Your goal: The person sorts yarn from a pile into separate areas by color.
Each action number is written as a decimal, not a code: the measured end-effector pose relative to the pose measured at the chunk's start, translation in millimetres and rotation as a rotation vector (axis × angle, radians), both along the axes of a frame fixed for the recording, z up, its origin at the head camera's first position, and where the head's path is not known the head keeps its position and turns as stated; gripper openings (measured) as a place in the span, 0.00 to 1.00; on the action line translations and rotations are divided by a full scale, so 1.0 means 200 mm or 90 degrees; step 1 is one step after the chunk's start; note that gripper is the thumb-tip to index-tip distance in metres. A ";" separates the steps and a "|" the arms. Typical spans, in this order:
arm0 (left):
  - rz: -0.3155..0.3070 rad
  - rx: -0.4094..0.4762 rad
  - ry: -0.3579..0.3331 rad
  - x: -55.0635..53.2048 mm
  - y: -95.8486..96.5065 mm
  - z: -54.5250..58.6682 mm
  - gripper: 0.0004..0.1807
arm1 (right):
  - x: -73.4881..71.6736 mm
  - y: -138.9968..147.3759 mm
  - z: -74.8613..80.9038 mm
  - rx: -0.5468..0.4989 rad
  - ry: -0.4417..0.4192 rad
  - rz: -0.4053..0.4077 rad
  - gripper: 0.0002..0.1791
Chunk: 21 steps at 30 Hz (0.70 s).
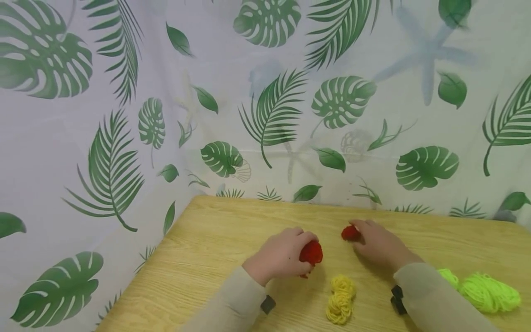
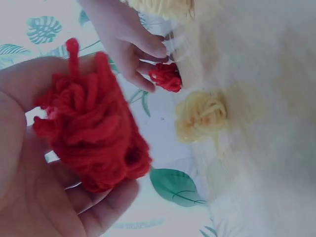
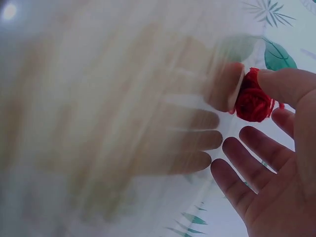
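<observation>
My left hand [image 1: 285,255] grips a bundle of red yarn [image 1: 311,252] above the table. In the left wrist view this red yarn bundle [image 2: 96,128] sits between the thumb and curled fingers, its loops facing the camera. Farther right, my right hand [image 1: 382,243] has a smaller red yarn bundle [image 1: 351,233] at its fingertips, low over the tabletop. The right wrist view has the thumb and index finger pinching that small red bundle [image 3: 254,103], while the other fingers stay spread. Between the forearms lies a twisted yellow yarn skein [image 1: 341,299].
Bright yellow-green yarn [image 1: 489,293] lies at the right, partly behind the right sleeve. The wooden table [image 1: 199,240] meets a leaf-printed cloth [image 1: 265,184] along its back edge and on the left. Dark straps show at both wrists.
</observation>
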<state>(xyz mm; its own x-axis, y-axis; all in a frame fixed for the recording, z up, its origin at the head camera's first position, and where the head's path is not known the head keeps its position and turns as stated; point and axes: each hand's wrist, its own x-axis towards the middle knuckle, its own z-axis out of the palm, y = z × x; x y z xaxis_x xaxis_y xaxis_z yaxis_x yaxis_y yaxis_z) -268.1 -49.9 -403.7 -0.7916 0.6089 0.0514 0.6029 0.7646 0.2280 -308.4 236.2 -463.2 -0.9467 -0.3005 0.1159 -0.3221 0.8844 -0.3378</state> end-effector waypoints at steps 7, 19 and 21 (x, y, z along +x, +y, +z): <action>0.017 -0.013 0.044 -0.16 0.14 0.00 0.30 | 0.04 0.04 0.02 -0.024 0.007 0.005 0.34; 0.059 -0.024 0.002 -0.35 0.35 -0.10 0.27 | 0.11 0.07 0.03 -0.006 -0.003 0.011 0.34; 0.068 -0.026 0.004 -0.38 0.38 -0.11 0.27 | 0.12 0.08 0.02 -0.006 -0.009 0.005 0.33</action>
<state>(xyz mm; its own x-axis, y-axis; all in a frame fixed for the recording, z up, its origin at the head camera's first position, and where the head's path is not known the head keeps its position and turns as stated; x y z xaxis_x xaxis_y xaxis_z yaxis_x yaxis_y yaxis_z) -343.1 26.9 -426.5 -0.8522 0.5221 0.0332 0.5181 0.8335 0.1921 -284.6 251.3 -458.3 -0.9457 -0.3076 0.1052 -0.3247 0.8784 -0.3507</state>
